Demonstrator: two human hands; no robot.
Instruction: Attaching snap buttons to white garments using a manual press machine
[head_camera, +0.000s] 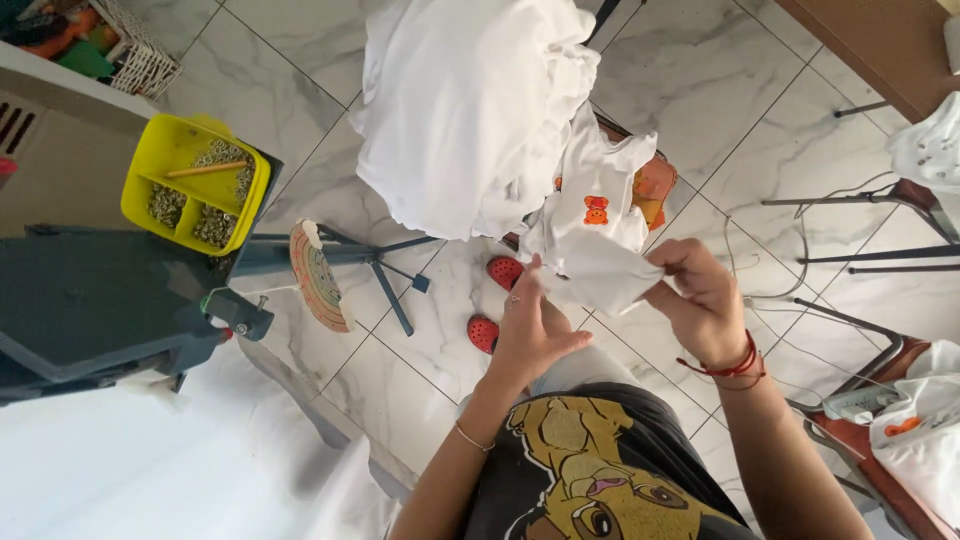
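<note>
My left hand and right hand both pinch a small white cloth garment (orange bear print) above the marble-tiled floor.

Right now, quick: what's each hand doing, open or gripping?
Left hand: pinching the near edge of the small white garment.
Right hand: closed on the same garment's other side.

Single head-worn view, straight down, close above the lap and floor.
</note>
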